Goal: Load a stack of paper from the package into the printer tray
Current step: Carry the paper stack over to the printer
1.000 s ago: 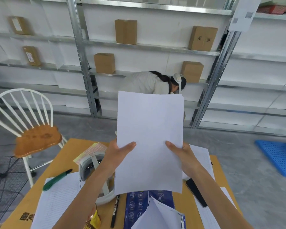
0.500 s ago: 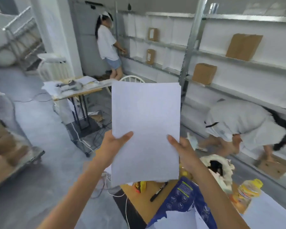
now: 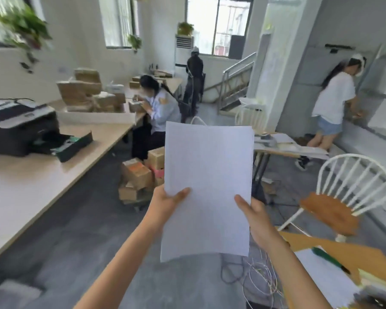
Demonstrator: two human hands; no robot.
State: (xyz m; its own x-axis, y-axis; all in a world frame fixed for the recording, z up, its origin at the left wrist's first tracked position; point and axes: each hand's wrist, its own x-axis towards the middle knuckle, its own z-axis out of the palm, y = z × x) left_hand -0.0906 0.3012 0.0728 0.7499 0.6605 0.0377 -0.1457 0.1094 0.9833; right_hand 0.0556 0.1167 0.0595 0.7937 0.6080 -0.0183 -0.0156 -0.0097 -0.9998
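1. Left hand [image 3: 168, 200] pinches the left edge of the paper stack [image 3: 207, 188], thumb lying across the front face, fingers hidden behind the sheets.
2. Right hand [image 3: 255, 216] clamps the right edge of the same stack in the same way: thumb on the front, fingers out of sight behind.
3. Stack is held upright in front of the person, both forearms reaching up to it from below. Top edge bows slightly; bottom edge curls a little toward the camera.
4. Stack hangs in the air over grey floor, touching nothing but the two hands.
5. Below the right hand: a tangle of cables [image 3: 257, 275] on the floor.
6. Right of the right hand: a white chair [image 3: 343, 197] with a wooden seat, and the corner of a wooden table [image 3: 352, 253] carrying a sheet and a green pen [image 3: 328, 258].
7. Behind the stack, just left of the left hand: a pile of cardboard boxes [image 3: 140, 175] on the floor.
8. Far to the upper left of the grip: a black printer [image 3: 18, 128] on a long desk [image 3: 31, 184], its tray [image 3: 73, 144] pulled out toward the stack. Tray contents are too blurred to read.
9. Stack and tray are well apart.
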